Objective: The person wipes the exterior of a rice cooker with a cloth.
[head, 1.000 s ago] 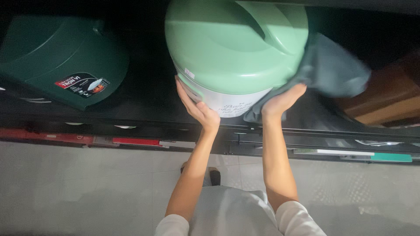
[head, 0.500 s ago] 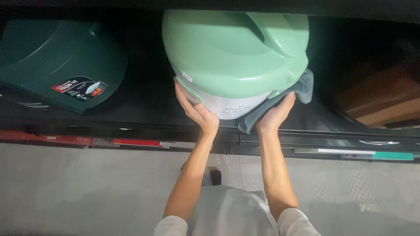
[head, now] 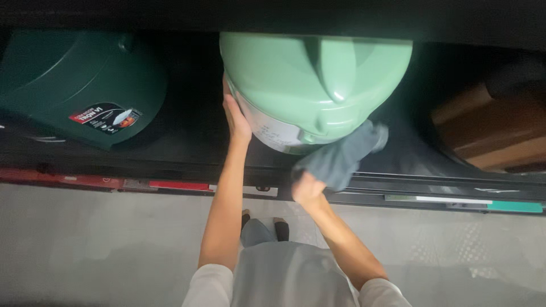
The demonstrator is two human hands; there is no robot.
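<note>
A light green rice cooker [head: 318,85] with a white lower body stands on a dark shelf [head: 187,142]. My left hand [head: 236,116] lies flat against the cooker's left side, fingers spread. My right hand [head: 307,190] is below the cooker's front, closed on a dark grey-blue cloth [head: 341,156] that hangs against the cooker's lower front edge.
A dark green cooker [head: 79,85] with a sticker sits to the left on the same shelf. A brown box-like thing [head: 489,131] is at the right. The shelf's front rail [head: 432,196] carries coloured label strips. Grey floor [head: 85,244] lies below.
My right hand has come off the cooker's right side and dropped down toward me with the cloth bunched in it. My left hand stays on the cooker's left side.
</note>
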